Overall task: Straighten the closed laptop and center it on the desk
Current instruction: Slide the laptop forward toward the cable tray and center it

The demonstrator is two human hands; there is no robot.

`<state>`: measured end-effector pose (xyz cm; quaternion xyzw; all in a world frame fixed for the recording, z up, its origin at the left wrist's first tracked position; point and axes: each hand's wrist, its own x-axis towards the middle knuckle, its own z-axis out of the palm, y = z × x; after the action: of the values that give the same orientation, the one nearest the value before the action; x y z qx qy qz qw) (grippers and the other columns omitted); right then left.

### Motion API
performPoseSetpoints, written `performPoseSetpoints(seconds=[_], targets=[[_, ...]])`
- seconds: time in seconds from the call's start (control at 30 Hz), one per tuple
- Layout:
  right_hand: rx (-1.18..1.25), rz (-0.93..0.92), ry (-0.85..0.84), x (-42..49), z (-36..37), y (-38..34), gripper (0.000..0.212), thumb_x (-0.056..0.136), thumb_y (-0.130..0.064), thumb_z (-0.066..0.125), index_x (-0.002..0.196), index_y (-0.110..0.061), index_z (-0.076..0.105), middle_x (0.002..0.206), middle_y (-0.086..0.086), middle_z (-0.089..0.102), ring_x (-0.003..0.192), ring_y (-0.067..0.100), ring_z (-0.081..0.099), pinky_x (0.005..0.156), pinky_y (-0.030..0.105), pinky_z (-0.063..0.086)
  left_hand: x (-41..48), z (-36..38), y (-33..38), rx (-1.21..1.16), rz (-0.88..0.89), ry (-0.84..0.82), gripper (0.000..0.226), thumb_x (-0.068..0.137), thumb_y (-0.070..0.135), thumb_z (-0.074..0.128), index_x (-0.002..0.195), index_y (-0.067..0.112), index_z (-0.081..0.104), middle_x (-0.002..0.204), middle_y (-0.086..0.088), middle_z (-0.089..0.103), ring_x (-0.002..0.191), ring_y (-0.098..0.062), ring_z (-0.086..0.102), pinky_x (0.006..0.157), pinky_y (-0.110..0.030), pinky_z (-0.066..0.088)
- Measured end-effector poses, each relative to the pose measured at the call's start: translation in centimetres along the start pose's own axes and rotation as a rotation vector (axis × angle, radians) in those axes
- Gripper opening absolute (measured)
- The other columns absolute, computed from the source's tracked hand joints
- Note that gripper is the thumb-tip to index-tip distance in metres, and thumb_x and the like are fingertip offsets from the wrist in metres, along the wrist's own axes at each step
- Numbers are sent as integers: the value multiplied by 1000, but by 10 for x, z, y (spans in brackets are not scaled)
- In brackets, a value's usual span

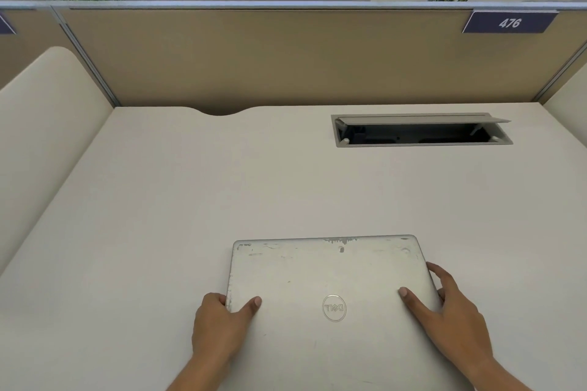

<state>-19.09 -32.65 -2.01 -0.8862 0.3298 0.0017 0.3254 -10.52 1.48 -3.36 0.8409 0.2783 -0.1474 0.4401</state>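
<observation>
A closed silver laptop (pixel 327 276) with a worn lid and a round logo lies flat on the pale desk (pixel 158 216), near the front edge and a little right of the middle. Its far edge runs nearly parallel to the back partition. My left hand (pixel 219 324) grips the laptop's left side, thumb on the lid and fingers curled around the edge. My right hand (pixel 451 317) holds the right side, thumb resting on the lid and fingers spread along the edge. The laptop's near edge is cut off by the frame.
An open cable tray (pixel 422 132) is sunk into the desk at the back right. A tan partition (pixel 286 57) with a numbered tag closes off the back, and a cream side panel (pixel 41 124) stands at the left. Plants rise behind the partition.
</observation>
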Motion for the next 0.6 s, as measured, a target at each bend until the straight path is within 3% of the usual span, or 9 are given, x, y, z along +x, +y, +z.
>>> performPoseSetpoints(seconds=[0.3, 0.47, 0.6], targets=[[15, -82, 34, 47, 0, -30, 76, 58, -90, 48, 123, -53, 38, 73, -11, 61, 73, 10, 62, 59, 33, 48, 35, -4, 35, -93, -7, -65, 49, 67, 40, 83, 90, 10, 53, 89, -8, 64, 78, -24, 63, 61, -35, 49], [-4, -56, 60, 97, 4, -56, 86, 55, -89, 53, 118, -30, 52, 84, -20, 58, 78, 13, 60, 64, 33, 47, 66, -5, 79, -126, 35, -93, 42, 70, 34, 83, 84, 2, 60, 82, -14, 69, 69, -27, 66, 51, -29, 47], [-15, -37, 57, 139, 8, -80, 81, 57, -84, 58, 112, -25, 53, 90, -10, 59, 81, 18, 59, 66, 35, 48, 97, 1, 113, -134, 36, -84, 40, 71, 34, 83, 82, 1, 62, 77, -13, 67, 65, -25, 63, 47, -26, 40]])
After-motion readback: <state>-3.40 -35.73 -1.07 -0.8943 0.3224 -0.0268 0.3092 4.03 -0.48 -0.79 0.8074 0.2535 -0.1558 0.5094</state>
